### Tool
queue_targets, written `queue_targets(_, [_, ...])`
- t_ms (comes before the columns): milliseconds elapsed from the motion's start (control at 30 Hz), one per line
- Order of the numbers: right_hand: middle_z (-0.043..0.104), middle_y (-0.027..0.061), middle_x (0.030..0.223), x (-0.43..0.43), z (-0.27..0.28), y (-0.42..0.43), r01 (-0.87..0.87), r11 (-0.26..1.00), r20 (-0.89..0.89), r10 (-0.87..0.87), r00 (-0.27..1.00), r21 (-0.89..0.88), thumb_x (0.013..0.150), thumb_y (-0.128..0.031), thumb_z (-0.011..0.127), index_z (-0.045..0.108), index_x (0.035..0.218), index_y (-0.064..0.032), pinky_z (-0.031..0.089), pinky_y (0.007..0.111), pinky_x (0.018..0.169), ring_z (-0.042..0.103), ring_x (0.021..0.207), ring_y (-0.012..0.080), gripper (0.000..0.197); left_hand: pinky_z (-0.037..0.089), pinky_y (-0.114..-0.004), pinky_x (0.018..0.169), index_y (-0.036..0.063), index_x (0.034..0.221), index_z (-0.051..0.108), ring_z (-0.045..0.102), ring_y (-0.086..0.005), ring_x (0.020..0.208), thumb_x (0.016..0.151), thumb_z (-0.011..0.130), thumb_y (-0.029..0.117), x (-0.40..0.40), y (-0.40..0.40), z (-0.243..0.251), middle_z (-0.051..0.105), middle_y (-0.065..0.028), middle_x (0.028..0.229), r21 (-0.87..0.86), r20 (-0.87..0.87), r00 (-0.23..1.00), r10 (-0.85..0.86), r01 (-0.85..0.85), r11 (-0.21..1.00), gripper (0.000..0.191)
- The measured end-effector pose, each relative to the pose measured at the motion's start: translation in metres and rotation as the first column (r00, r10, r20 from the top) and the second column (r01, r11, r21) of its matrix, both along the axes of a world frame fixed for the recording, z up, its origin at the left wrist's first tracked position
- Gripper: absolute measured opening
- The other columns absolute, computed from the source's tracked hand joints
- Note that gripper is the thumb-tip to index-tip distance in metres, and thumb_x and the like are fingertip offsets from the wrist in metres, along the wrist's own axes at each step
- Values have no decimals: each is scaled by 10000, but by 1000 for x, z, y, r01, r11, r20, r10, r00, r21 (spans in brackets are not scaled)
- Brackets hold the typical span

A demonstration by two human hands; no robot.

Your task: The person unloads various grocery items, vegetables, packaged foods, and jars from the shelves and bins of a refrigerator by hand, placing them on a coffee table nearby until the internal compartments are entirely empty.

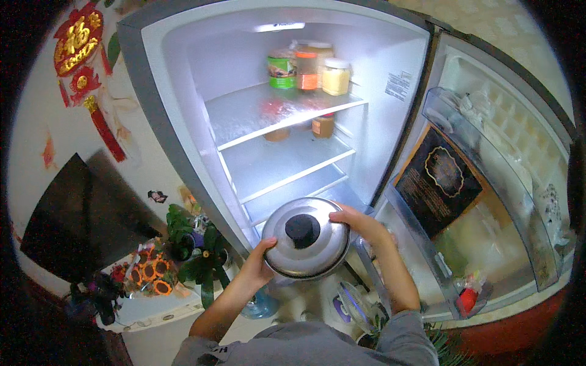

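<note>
A round metal pot with a silver lid (277, 228) and a black knob (302, 231) is held in front of my body. My left hand (261, 263) grips its left side, with the thumb over the lid's rim. On the far right side my right hand (355, 222) holds it, thumb resting on the lid. The pot's body and most of my fingers are hidden beneath the lid. Just beyond stands an open, lit refrigerator (178, 68) with glass shelves (284, 158). Jars, among them one with cream-coloured contents (336, 78), stand on the top shelf.
The refrigerator door (458, 59) hangs open at right, its bins holding a dark printed package (442, 178) and bags. A brown jar (323, 126) is on a lower shelf. Potted plants (201, 261) and a television (82, 219) are at left; a fan (355, 306) and water bottle (260, 305) stand below.
</note>
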State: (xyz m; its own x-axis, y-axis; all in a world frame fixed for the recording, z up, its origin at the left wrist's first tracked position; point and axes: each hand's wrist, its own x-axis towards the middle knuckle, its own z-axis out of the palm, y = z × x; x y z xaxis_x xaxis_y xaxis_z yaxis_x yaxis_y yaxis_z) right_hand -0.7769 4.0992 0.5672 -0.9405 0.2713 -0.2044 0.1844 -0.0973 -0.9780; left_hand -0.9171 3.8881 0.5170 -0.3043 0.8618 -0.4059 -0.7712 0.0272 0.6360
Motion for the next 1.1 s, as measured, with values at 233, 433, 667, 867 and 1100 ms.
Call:
queue_targets(233, [459,104,1210,-1,-29,5,-20,998,-196,30,980,51,771,-363,516,379,1269,0,260,270,967,398,1128,188,632,393,-357,894,47,1122,486,520,-205,1009,768,596,302,10,0,-18,554,-64,1084,-77,-104,984,148,-156,985,450])
queue_targets(433, [319,130,1327,10,-59,14,-92,993,-322,110,940,71,812,-492,497,264,1334,-35,216,314,1009,282,1224,217,732,398,-352,890,34,1106,490,521,-207,1003,768,598,291,30,-3,-30,555,-73,1065,-89,-86,968,237,-244,966,438])
queue_targets(667, [223,145,1384,30,-74,-3,-32,992,-325,70,943,121,728,-558,575,188,1363,-67,155,364,1041,198,1278,268,892,375,-366,915,11,1178,418,499,-221,1028,773,588,269,48,-15,-43,520,-110,1108,-40,-48,954,295,-297,954,509])
queue_targets(867, [177,194,1393,41,-79,-26,-26,992,-234,55,971,127,660,-457,686,136,1378,-111,160,405,1040,190,1285,313,968,383,-346,903,60,1290,288,458,-224,1073,756,599,238,64,-40,-65,461,-115,1159,-9,-145,943,301,-305,952,643])
queue_targets(1100, [246,186,1359,33,-61,-83,-143,988,-203,151,968,53,650,-394,699,155,1373,-101,196,388,1030,255,1253,303,951,368,-338,914,35,1309,243,441,-233,1089,731,614,242,97,-105,-51,438,-140,1187,-44,-199,882,426,-443,896,717])
